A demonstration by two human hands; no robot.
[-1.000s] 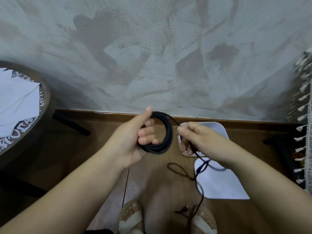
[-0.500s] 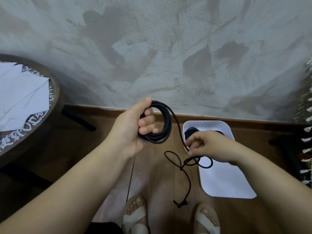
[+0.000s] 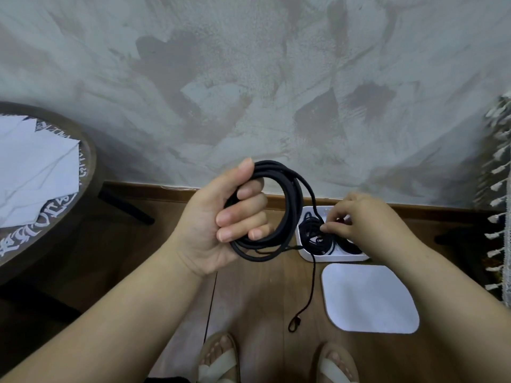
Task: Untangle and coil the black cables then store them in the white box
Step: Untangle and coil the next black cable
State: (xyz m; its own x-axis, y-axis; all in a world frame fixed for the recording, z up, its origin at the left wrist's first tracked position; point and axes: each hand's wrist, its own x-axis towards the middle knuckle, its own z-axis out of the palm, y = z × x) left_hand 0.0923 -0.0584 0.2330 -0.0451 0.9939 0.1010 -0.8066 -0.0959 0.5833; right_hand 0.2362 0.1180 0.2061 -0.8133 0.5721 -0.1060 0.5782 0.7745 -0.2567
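Black cable [image 3: 291, 205], most of it wound into a round bundle of several loops, is held up in the left hand [image 3: 218, 219], whose fingers curl through the ring while the thumb lies along the top. At three o'clock from that bundle the right hand [image 3: 367, 225] pinches the free strand between its fingertips, right over the white box [image 3: 304, 252] on the floor. The hands are apart, joined only by that strand.

From the pinch, the tail [image 3: 313, 283] drops toward six o'clock and ends in a plug near the feet [image 3: 218, 363], so I judge a few turns are left to wind before this one goes in. Other dark cables [image 3: 315, 236] already lie in the box (how many, and how neatly coiled, I cannot tell). Coiling looks close to done for this cable; storing it and closing up remain.

The lid [image 3: 367, 297] lies flat at six o'clock of the box, just beside it. A round table [image 3: 88, 161] with white paper [image 3: 36, 167] sits at nine o'clock, well clear, and a fringed fabric [image 3: 497, 172] hangs at three o'clock. The dangling tail could snag on the sandals or the box rim.
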